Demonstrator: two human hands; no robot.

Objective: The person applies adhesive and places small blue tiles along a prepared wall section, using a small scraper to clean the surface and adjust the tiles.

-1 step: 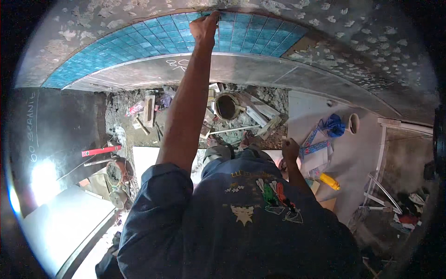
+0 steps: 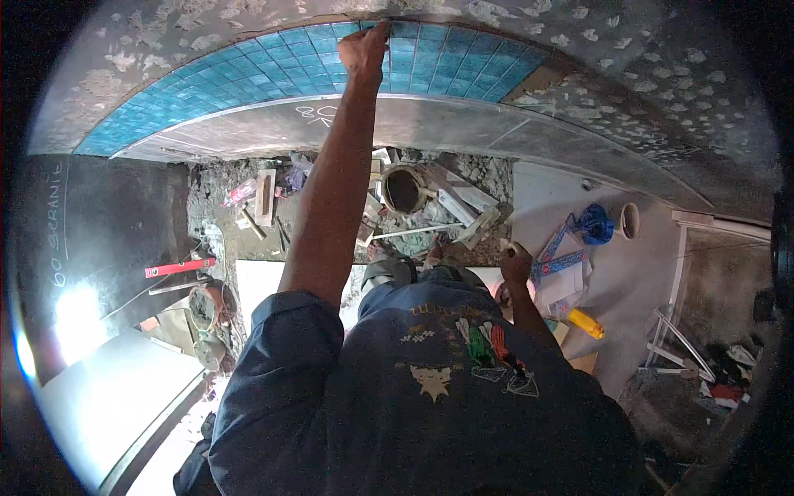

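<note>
Ahead of me a band of blue-green square tiles [image 2: 273,66] covers part of the wall, with thin lines between the tiles. My left arm reaches up to it, and my left hand [image 2: 364,51] is closed at the band's top edge, fingertips against the tiles. Whatever those fingers hold, if anything, is hidden. Low at my right side, my right hand [image 2: 517,264] is closed with its fingertips pinched together. A small pale bit shows at them, too small to name.
Below the wall stand a bucket [image 2: 404,190] and scattered boards [image 2: 459,186]. A red spirit level [image 2: 180,268] lies left, near a round container [image 2: 207,306]. To the right are a blue bag [image 2: 595,223], a pale bucket [image 2: 628,221] and a yellow object [image 2: 585,323].
My right hand has turned slightly, and the pale bit at its fingertips shows a little more. My left hand stays at the same spot on the tiles.
</note>
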